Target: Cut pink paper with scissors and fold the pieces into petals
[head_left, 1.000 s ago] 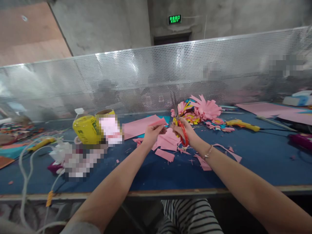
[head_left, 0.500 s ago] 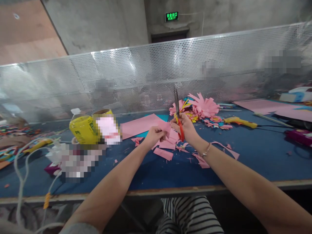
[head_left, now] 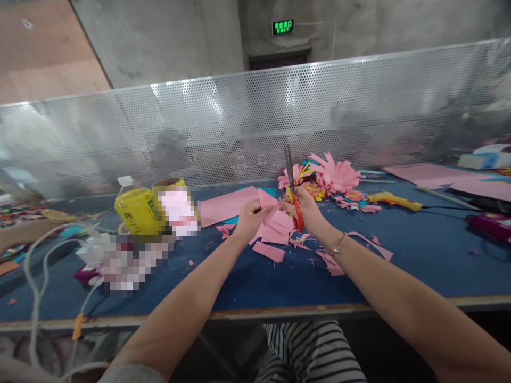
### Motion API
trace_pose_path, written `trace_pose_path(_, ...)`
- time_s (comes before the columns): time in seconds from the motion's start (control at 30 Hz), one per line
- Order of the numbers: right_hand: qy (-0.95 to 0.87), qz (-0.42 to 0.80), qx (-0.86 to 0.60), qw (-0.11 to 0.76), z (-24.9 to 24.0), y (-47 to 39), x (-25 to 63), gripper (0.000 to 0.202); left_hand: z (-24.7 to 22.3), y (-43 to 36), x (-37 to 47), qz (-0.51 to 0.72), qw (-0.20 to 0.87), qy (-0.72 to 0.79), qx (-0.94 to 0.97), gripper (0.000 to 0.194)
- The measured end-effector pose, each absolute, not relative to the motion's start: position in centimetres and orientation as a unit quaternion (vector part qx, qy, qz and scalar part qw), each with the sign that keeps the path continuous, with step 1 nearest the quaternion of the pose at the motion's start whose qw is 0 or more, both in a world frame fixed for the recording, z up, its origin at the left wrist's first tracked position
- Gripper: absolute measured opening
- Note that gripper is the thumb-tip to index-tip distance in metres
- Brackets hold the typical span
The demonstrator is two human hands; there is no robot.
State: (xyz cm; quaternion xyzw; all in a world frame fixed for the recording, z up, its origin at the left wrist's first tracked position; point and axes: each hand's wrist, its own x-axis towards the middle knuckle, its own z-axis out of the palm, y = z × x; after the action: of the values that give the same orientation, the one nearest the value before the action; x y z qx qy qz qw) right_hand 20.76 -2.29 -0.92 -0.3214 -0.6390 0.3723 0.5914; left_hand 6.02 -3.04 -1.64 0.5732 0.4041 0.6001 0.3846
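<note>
My left hand [head_left: 252, 217] is closed on a small folded piece of pink paper [head_left: 266, 199], pinched between thumb and fingers. My right hand [head_left: 305, 208] has its fingers wrapped round red-handled scissors [head_left: 297, 213], whose blades point up and away from the paper. The right fingertips also touch the paper's right edge. Below both hands lie loose pink paper pieces [head_left: 268, 251] and thin scraps. Just behind the right hand is a pile of paper flowers [head_left: 335, 173] in pink, yellow and blue.
Left of my hands stand a yellow-labelled bottle [head_left: 138, 213] and a large tape roll [head_left: 170, 185] with a phone-like screen in front. A yellow glue gun [head_left: 393, 201] lies right. A perforated metal screen [head_left: 239, 111] borders the table's back. Another person's arm [head_left: 24, 234] reaches in at far left.
The pink paper has turned and now stands up as a pointed, folded shape between my hands. Another person's arm has come in at the left, and the yellow glue gun there is now partly hidden.
</note>
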Motion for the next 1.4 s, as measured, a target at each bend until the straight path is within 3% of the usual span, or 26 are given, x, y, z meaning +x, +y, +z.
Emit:
trace_pose_path(0.23,-0.637,0.331,-0.38,0.583,-0.9,-0.6,22.4,0.039,-1.5,-2.5,5.5,0.617,0.371,0.345,0.602,0.027)
trace_pose_path(0.47,-0.693,0.188,-0.49,0.495,-1.6,0.1,23.1,0.029,-2.0,-1.6,5.5,0.631,0.437,0.326,0.552,0.016)
trace_pose_path(0.7,-0.691,0.043,-0.555,0.461,-1.7,0.5,24.3,0.015,-1.5,-2.1,5.5,0.631,0.469,0.32,0.529,0.019)
trace_pose_path(0.8,-0.703,-0.018,-0.552,0.449,-1.9,1.0,25.4,0.017,-1.5,-2.2,5.5,0.626,0.472,0.316,0.535,0.019)
trace_pose_path(0.97,-0.736,0.007,-0.531,0.42,-2.2,1.5,25.6,0.023,-1.5,-2.3,5.5,0.624,0.458,0.322,0.545,0.019)
trace_pose_path(1.2,-0.781,0.172,-0.476,0.366,-2.2,0.3,23.7,0.037,-1.5,-2.0,5.6,0.632,0.434,0.325,0.554,0.019)
trace_pose_path(1.4,-0.769,0.096,-0.55,0.311,-2.7,0.4,23.8,0.036,-1.3,-2.2,5.8,0.632,0.446,0.336,0.537,0.022)
